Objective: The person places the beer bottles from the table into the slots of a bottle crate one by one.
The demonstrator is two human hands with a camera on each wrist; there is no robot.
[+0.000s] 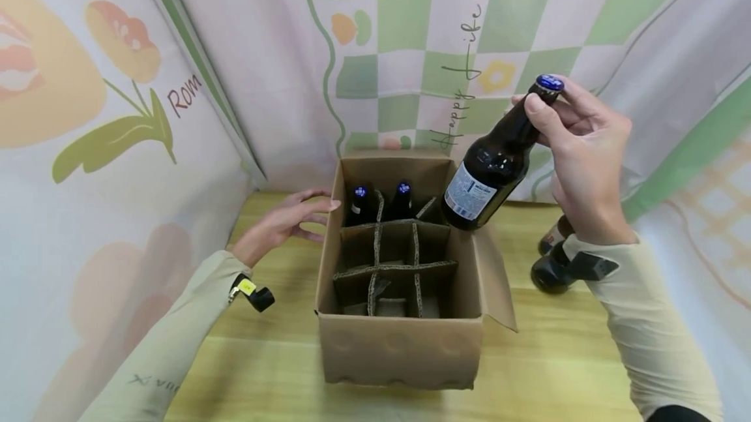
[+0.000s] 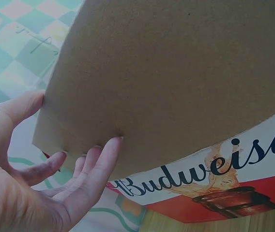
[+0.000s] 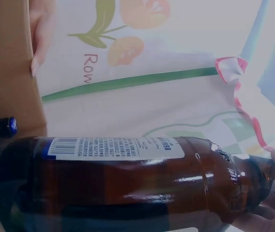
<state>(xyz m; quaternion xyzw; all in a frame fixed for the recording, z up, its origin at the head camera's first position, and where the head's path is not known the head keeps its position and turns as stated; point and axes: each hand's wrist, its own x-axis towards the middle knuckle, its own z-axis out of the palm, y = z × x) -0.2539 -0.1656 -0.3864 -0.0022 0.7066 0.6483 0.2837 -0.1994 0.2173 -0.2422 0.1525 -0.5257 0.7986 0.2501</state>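
My right hand [image 1: 592, 148] grips a brown glass beer bottle [image 1: 495, 164] by its neck, just under the blue cap. The bottle hangs tilted above the back right part of an open cardboard box [image 1: 401, 350], its white-and-blue label in sight. Cardboard dividers [image 1: 396, 267] split the box into several compartments. In the back row stand two capped bottles, one on the left [image 1: 359, 203] and one in the middle [image 1: 403, 199]. With fingers extended, my left hand [image 1: 290, 220] touches the box's left side. The left wrist view shows Budweiser print [image 2: 205, 169] on that side.
Dark bottles [image 1: 553, 273] are on the wooden table [image 1: 270, 350] to the right, partly behind my right wrist. A box flap [image 1: 495, 282] sticks out on the right. Patterned cloth [image 1: 399, 76] hangs behind and at both sides.
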